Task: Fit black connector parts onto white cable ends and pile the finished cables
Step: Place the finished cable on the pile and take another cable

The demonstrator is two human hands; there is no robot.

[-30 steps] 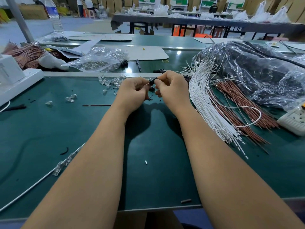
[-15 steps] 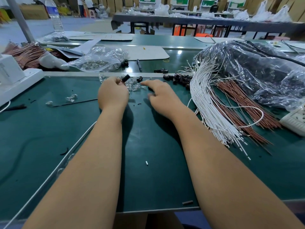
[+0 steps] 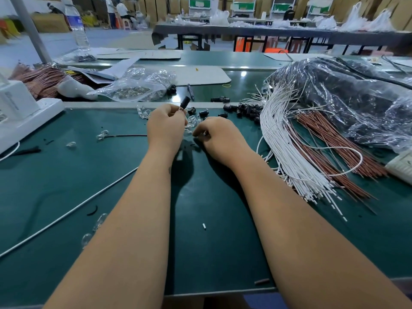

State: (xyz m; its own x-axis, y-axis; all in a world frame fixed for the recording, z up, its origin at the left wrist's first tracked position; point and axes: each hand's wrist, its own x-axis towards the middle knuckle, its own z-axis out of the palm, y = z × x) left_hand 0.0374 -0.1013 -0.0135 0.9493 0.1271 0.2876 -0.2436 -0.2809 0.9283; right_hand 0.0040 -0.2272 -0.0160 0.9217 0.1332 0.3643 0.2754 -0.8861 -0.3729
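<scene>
Dark green table (image 3: 66,175), plain. White cables (image 3: 289,157) bundled beside reddish-brown wires (image 3: 334,139). Black connector parts (image 3: 245,109) scattered. Clear, glossy plastic bag (image 3: 356,103). Blue-labelled water bottle (image 3: 77,25).

We see a black connector part (image 3: 185,102) tilted, upper centre | loose black connector parts (image 3: 244,109) scattered right of it | white cables (image 3: 287,150) fanned at right
</scene>
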